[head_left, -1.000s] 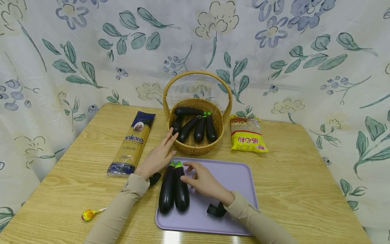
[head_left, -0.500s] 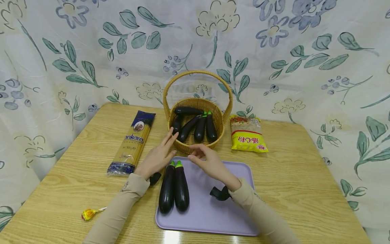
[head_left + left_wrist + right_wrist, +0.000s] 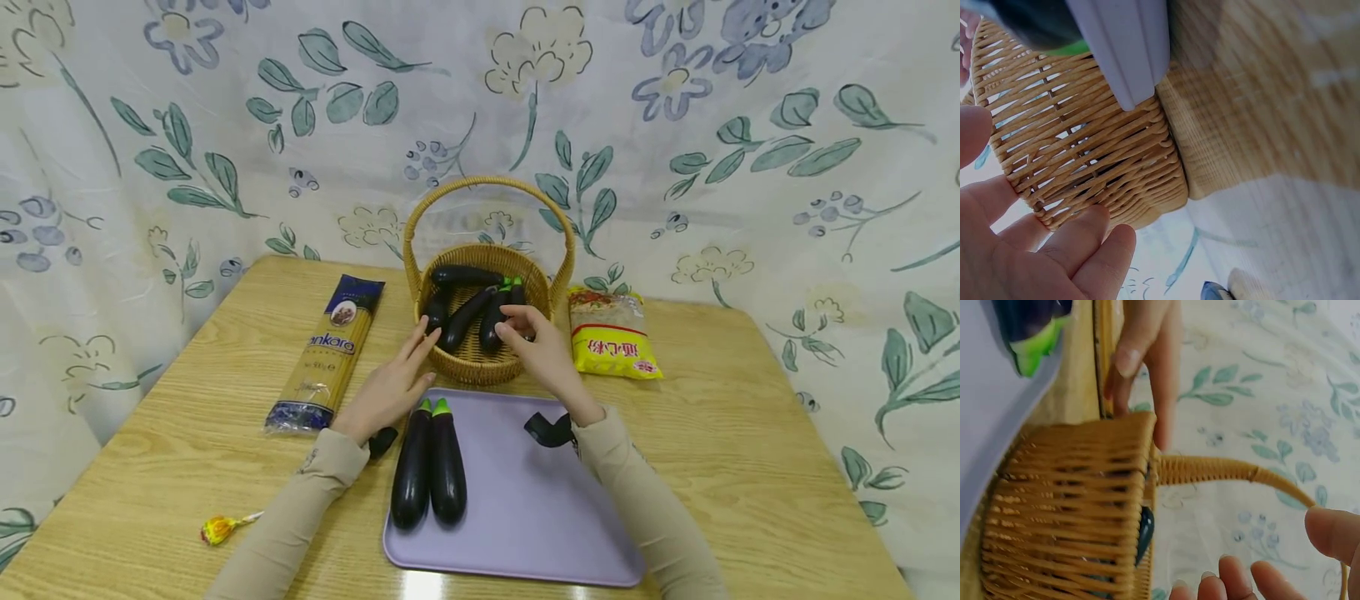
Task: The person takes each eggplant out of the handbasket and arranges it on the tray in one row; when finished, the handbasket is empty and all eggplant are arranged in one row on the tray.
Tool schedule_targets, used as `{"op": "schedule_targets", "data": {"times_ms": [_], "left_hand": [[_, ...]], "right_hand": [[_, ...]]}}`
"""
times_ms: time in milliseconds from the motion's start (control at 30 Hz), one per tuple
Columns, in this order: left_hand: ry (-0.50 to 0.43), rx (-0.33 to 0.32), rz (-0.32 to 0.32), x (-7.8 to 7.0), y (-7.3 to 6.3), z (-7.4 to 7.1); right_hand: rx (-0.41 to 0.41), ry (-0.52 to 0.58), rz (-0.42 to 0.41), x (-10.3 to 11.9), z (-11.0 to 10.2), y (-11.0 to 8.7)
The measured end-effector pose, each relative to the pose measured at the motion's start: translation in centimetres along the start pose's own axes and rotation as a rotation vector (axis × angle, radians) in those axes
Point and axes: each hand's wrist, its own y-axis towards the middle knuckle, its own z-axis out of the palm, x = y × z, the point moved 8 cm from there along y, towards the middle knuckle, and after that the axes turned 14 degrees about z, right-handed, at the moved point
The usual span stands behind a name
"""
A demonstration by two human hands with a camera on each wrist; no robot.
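A wicker basket (image 3: 480, 372) with a tall handle holds several dark eggplants (image 3: 465, 319). My left hand (image 3: 378, 396) rests against its left front rim, fingers extended; the left wrist view shows the fingers (image 3: 1079, 240) spread along the woven side. Over the basket's right front rim is my right hand (image 3: 543, 354), its fingers slightly bent, thumb apart, nothing held. It partly covers the rightmost eggplant. In the right wrist view, the fingertips (image 3: 1232, 575) stand beside the basket opening. Two eggplants (image 3: 447, 467) with green tips lie side by side on the lilac tray (image 3: 525, 508).
A spaghetti pack (image 3: 330, 354) lies left of the basket, a yellow pasta bag (image 3: 613, 333) right of it. A wrapped lollipop (image 3: 219, 529) is at the wooden table's (image 3: 157, 475) left front. A floral curtain (image 3: 675, 183) hangs behind.
My right hand has moved from beside the eggplants on the tray, forward and right, up to the basket. My left hand has stayed at the basket rim.
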Motion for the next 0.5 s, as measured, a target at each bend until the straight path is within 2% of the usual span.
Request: {"op": "schedule_targets", "data": {"times_ms": [200,500], "left_hand": [[0.010,-0.017,0.010,0.0,-0.1,-0.2],[0.018,-0.002,0.010,0.0,-0.1,0.1]], "right_hand": [[-0.013,0.008,0.020,0.5,-0.8,1.6],[-0.024,0.032,0.132,0.4,-1.4,3.9]]}}
